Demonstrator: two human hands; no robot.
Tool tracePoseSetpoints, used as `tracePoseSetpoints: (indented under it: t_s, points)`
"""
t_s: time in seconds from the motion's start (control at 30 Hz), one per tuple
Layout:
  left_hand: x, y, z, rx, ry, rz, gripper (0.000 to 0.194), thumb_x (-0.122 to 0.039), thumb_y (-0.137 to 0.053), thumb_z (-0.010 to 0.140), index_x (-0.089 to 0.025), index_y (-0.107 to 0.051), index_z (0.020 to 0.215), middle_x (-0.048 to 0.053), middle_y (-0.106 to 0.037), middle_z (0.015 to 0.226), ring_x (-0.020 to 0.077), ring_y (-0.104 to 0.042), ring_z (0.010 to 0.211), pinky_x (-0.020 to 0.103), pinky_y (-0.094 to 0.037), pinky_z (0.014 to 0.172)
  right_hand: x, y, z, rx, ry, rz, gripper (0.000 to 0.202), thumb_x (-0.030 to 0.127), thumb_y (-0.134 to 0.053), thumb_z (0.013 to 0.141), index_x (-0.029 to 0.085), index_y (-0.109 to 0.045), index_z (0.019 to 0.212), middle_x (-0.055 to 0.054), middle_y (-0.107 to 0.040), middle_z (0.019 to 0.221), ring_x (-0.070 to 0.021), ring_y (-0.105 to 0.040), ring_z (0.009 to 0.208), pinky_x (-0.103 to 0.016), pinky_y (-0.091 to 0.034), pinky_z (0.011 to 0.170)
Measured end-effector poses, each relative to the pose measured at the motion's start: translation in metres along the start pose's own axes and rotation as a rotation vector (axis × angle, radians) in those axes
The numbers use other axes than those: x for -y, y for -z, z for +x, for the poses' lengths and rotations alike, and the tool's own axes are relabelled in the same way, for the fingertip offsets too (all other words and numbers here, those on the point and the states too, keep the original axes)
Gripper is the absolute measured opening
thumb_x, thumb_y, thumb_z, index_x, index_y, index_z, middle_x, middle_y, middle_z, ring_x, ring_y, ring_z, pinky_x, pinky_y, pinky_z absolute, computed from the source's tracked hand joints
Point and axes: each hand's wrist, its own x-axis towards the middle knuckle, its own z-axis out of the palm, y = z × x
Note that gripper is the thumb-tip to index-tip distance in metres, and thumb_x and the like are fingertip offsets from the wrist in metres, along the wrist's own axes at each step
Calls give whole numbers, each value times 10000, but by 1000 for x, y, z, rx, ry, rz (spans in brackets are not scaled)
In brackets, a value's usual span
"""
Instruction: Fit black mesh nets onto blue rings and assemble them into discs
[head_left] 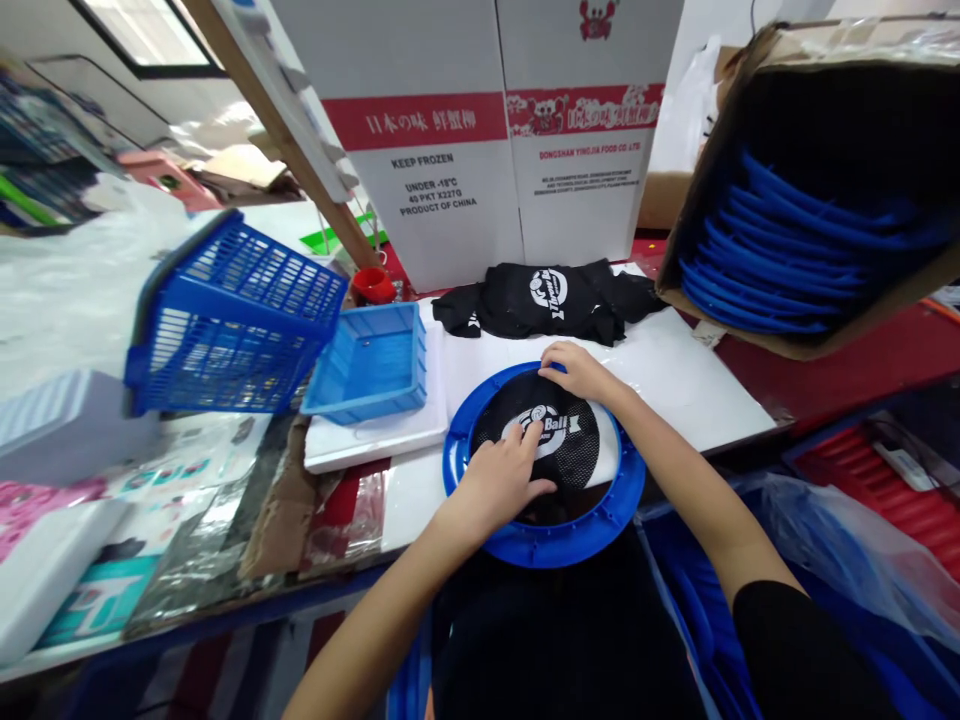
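A round blue plastic ring (585, 540) lies at the table's near edge, overhanging it a little. Inside it is a black mesh piece (583, 450) with white "Ball" lettering; part of the opening shows the white surface beneath. My left hand (504, 475) rests on the mesh with its fingers spread. At the ring's far rim sits my right hand (576, 370), its fingers bent over the edge; what they pinch there is too small to make out. Beyond the ring lies a pile of black printed mesh pieces (525, 300).
A tilted carton (686, 210) of stacked blue rings stands at the right. White printed boxes (450, 230) rise behind. At the left are a blue tray (367, 405), a blue basket (225, 330) and a red cup (373, 286). Blue parts (690, 600) fill a lined bin below right.
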Motion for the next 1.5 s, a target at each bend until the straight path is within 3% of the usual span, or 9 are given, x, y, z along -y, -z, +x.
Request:
tracePoseSetpoints:
  t_s: [0.2, 0.27, 0.37, 0.5, 0.67, 0.87, 1.0, 1.23, 1.5]
  points:
    - [26, 8, 10, -24, 9, -67, 650, -617, -697, 926, -190, -603, 1407, 204, -714, 1240, 383, -769, 891, 417, -559, 698, 11, 17, -6, -9, 11, -92, 147, 249, -641, 1005, 217, -717, 883, -119, -722, 1117, -282, -635, 1090, -490, -524, 1041]
    - [43, 20, 30, -54, -46, -57, 448, -551, -675, 961, -201, -684, 1240, 151, -741, 1090, 353, -748, 880, 400, -545, 710, 17, 23, -14, -6, 8, -179, 160, 262, -631, 1011, 208, -733, 899, -147, -711, 1204, -309, -613, 1164, -528, -517, 1062]
    - [60, 33, 71, -166, -180, -5, 196, -324, -595, 1026, -204, -713, 1127, 119, -724, 1107, 293, -707, 992, 373, -537, 829, 25, 23, -29, 63, -30, -310, 114, 241, -664, 989, 190, -765, 975, -188, -663, 1365, -364, -561, 1317, -600, -477, 1130]
    - [64, 26, 105, -248, -248, 94, 187, -236, -595, 1012, -163, -742, 1101, 142, -688, 1092, 299, -652, 1008, 402, -518, 868, 22, 13, -39, 185, -116, -291, 241, 194, -690, 963, 201, -764, 1191, -198, -566, 1537, -382, -509, 1443, -636, -440, 1191]
    - [72, 4, 100, -293, -310, 34, 228, -352, -642, 1022, -192, -766, 1126, 129, -641, 1102, 291, -603, 1012, 414, -491, 887, 6, 20, -29, 328, -133, -114, 310, 266, -789, 904, 280, -769, 1213, -141, -540, 1588, -392, -481, 1500, -671, -397, 1227]
    - [75, -2, 98, -312, -258, 19, 333, -476, -669, 1008, -181, -725, 1153, 139, -637, 1161, 316, -579, 1074, 444, -470, 929, 5, 31, -20, 453, -76, -59, 505, 324, -839, 859, 313, -718, 1349, -134, -463, 1671, -422, -351, 1596, -688, -323, 1274]
    - [72, -3, 102, -319, -254, 25, 252, -374, -569, 1064, -166, -710, 1085, 139, -641, 1111, 297, -582, 1021, 415, -469, 882, 7, 26, -25, 377, -44, -26, 399, 316, -798, 891, 275, -741, 1284, -139, -444, 1691, -429, -347, 1598, -721, -304, 1275]
    - [72, -5, 102, -337, -256, 7, 154, -246, -547, 1050, -162, -675, 1044, 155, -645, 1158, 300, -587, 1041, 413, -478, 874, 4, 29, -29, 342, -48, 43, 71, 187, -758, 886, 245, -734, 917, -64, -472, 1677, -370, -295, 1632, -686, -271, 1306]
    - [73, 2, 101, -379, -162, -236, 101, -237, -536, 1052, -207, -613, 995, 78, -711, 976, 259, -621, 953, 424, -466, 913, 12, 35, -27, 274, -12, 152, 111, 310, -741, 935, 245, -748, 1025, -99, -530, 1629, -344, -372, 1596, -664, -313, 1289]
